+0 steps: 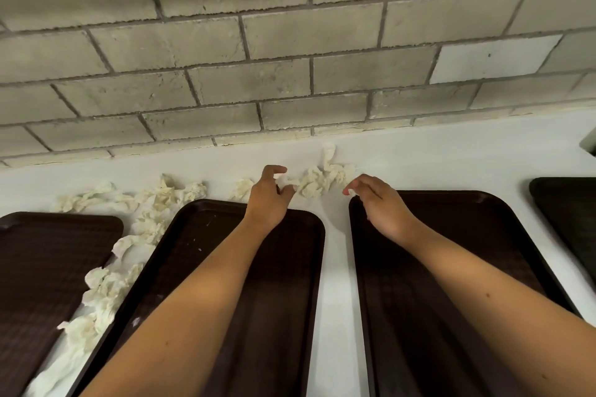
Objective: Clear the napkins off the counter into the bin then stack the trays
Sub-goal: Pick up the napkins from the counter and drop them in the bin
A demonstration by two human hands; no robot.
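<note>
Crumpled white napkins lie on the white counter (451, 155) behind and between dark brown trays. My left hand (269, 195) reaches over the middle tray (283, 284), and its curled fingers and thumb close round the end of a napkin (284, 181). A napkin cluster (317, 180) lies just right of that hand. My right hand (377, 200) hovers over the far left corner of the right tray (451, 267), its fingertips pinching a small white napkin scrap (351, 193). More napkins (167, 193) trail left and down between the left tray (48, 267) and the middle one.
A fourth dark tray (567, 209) lies at the right edge. A grey brick wall (290, 58) rises straight behind the counter. A dark corner of some object (588, 143) shows at the far right. No bin is in view.
</note>
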